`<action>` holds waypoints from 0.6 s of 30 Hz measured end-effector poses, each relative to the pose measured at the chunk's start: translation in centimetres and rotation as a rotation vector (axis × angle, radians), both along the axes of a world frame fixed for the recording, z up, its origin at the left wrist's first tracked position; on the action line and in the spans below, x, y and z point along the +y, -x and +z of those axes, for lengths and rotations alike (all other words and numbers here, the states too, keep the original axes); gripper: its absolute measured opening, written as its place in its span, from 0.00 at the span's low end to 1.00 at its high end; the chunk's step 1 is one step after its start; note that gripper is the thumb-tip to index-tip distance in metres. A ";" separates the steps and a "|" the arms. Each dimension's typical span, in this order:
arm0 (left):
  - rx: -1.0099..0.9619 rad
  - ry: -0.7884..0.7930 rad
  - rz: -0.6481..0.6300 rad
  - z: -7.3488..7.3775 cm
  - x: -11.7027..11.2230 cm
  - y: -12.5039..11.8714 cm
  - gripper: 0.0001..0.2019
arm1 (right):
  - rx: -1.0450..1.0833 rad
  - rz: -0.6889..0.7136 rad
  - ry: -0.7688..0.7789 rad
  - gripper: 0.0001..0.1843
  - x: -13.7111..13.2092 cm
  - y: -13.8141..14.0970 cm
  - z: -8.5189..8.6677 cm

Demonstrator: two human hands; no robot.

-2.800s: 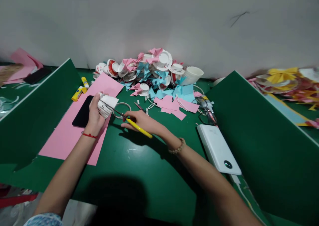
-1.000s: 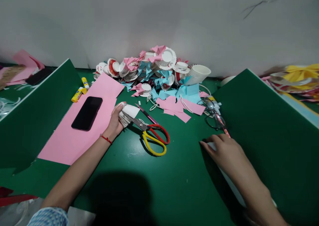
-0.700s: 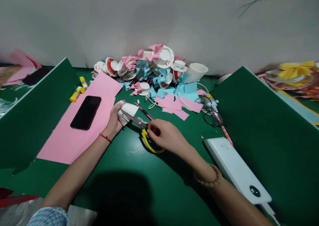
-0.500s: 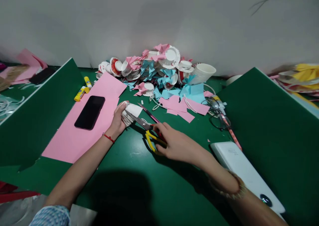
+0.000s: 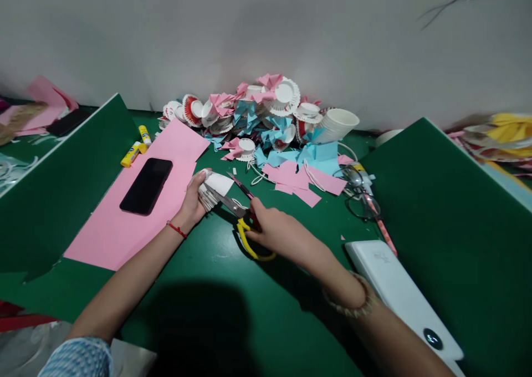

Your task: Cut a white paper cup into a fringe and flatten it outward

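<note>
A white paper cup (image 5: 220, 183) with its wall snipped into strips lies tipped on its side in my left hand (image 5: 193, 199). My left fingers are closed around it. My right hand (image 5: 277, 228) grips scissors (image 5: 243, 236) with yellow handles. Their metal blades point left and reach the cup's strips; whether paper is between the blades is hard to see. Just beyond the scissors, a craft knife (image 5: 240, 184) rests on the green table (image 5: 208, 288), partly covered by my right hand.
Pink paper (image 5: 100, 227) lies on the left under a black phone (image 5: 146, 186), near glue sticks (image 5: 133, 153). At the back are stacked paper cups (image 5: 339, 125) and a pile of cup-and-paper crafts (image 5: 245, 116). Eyeglasses (image 5: 362, 205) and a white device (image 5: 399, 294) lie right. Green partitions (image 5: 453, 199) flank both sides.
My right hand has shifted a little left with the scissors, and its fingers have changed position on the handles. My left hand still holds the cup. The whole view has moved slightly.
</note>
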State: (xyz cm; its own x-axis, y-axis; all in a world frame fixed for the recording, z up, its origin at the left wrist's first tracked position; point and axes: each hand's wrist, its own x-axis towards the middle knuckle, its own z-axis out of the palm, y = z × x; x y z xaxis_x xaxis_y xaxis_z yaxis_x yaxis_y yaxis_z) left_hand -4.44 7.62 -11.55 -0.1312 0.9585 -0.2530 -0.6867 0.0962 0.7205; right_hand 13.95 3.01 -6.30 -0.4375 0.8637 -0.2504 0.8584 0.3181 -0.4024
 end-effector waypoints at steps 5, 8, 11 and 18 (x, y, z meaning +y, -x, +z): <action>0.009 0.001 0.012 0.0 0.1 0.2 0.17 | -0.040 0.059 0.005 0.18 1.0 1.5 1.9; 0.016 -0.004 0.009 0.0 0.2 0.1 0.17 | 0.025 0.070 0.030 0.17 0.8 1.2 1.1; 0.021 -0.035 -0.006 0.6 0.5 0.0 0.17 | 0.161 0.078 0.076 0.17 1.0 0.1 0.0; 0.179 -0.214 -0.019 6.9 2.0 0.1 0.11 | 0.537 0.046 0.127 0.26 1.9 -1.3 -0.1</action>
